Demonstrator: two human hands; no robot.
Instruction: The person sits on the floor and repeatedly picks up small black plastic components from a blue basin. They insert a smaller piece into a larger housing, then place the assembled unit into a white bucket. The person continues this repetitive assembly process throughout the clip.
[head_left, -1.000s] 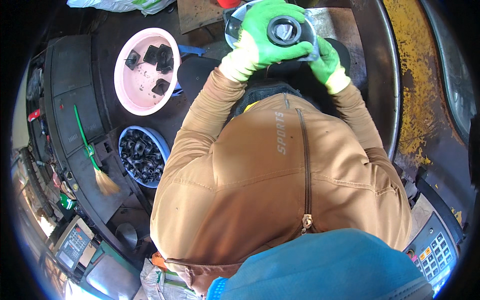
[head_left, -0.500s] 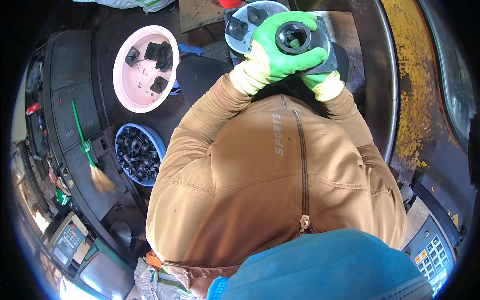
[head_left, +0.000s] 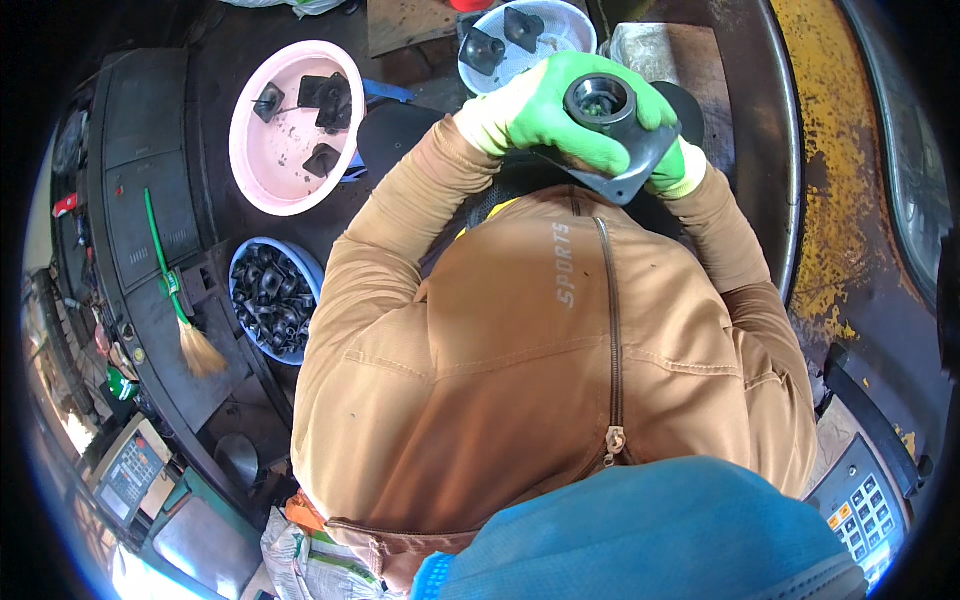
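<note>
A black moulded rubber boot, with a round collar and a square flange with holes at its corners, is held up in front of my chest. The gloved fingers of my left hand curl around its collar from the left. On the right, my right hand, also in a green and yellow glove, grips the flange from beneath; most of its fingers are hidden behind the part. Inside the collar's opening a bit of green shows.
A pink basin with several black boots stands at the left. Below it, a blue tub is full of smaller black parts. A white mesh basket holds two boots beyond my hands. A yellow-and-dark worn machine surface borders the right.
The boot has come slightly nearer my chest and tilted, so its flange corner now points down toward me. Both hands moved with it and keep their hold.
</note>
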